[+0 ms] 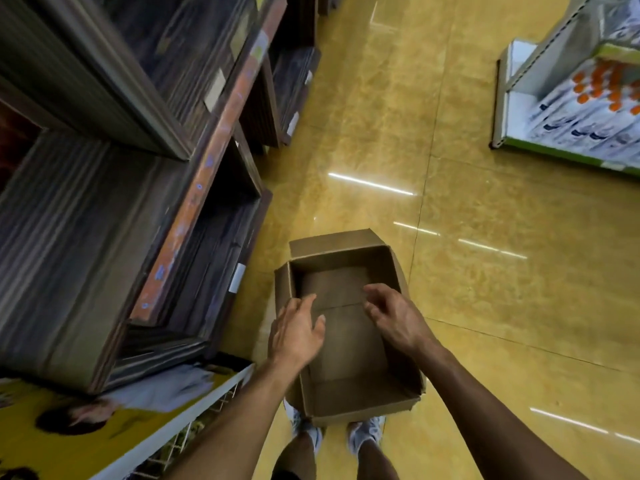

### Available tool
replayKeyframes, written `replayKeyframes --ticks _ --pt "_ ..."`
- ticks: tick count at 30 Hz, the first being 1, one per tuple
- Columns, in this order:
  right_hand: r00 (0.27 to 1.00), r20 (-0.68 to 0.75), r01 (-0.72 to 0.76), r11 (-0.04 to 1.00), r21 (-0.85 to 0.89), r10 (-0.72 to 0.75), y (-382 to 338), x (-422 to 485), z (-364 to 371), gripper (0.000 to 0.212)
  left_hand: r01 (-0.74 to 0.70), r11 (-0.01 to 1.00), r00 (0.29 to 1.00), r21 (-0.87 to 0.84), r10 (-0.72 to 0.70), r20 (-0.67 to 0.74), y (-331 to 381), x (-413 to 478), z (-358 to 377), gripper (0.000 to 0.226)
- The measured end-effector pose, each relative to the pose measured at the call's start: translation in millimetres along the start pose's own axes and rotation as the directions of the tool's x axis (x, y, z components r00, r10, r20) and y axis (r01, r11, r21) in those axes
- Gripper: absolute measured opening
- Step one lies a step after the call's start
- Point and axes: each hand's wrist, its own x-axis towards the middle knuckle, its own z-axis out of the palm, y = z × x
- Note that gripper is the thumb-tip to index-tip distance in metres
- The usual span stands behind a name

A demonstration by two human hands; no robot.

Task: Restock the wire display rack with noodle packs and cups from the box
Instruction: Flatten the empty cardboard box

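Open brown cardboard box [349, 362], seemingly empty, on glossy yellow floor [485, 306]; left hand [294, 332] and right hand [394, 315] just above box, fingers loosely spread, holding nothing; judged light, thin-walled, so grip at opposite side rims.

Warm dim light, ceiling-tube glare on floor [467, 168], motion-blurred shelves [121, 168], wide-angle edge warp.

**Store aisle, glossy floor**

Floor [485, 306]: yellow-tan polished tile with thin dark joints and strip-light reflections [370, 184] streaking across it. Left: dark wood-grain shelving [104, 202] in stepped tiers, an orange-red edge strip [194, 202] along one front, a white label [237, 277] on a lower edge. Far right: white metal shelf unit [519, 98] with green trim, carrying orange-capped bottles [602, 81]. Shelf contents too blurred to read.
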Motion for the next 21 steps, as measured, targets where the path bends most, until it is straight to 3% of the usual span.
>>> replayKeyframes --ticks 10,16,21 --pt "0.990 0.143 -0.027 0.999 0.026 0.023 65.2 116.0 68.4 0.035 0.094 0.995 0.995 0.010 -0.095 0.010 -49.3 93.4 72.1 0.054" --pt "0.983 0.182 -0.004 1.000 0.030 -0.002 106.0 184.7 108.3 0.034 0.099 0.995 0.994 -0.028 -0.100 -0.047 -82.2 155.2 115.9 0.054" --pt "0.975 0.222 -0.012 1.000 0.013 0.009 126.0 224.1 126.9 0.032 0.074 0.996 0.989 0.038 -0.069 -0.129 -108.9 206.8 134.3 0.060"
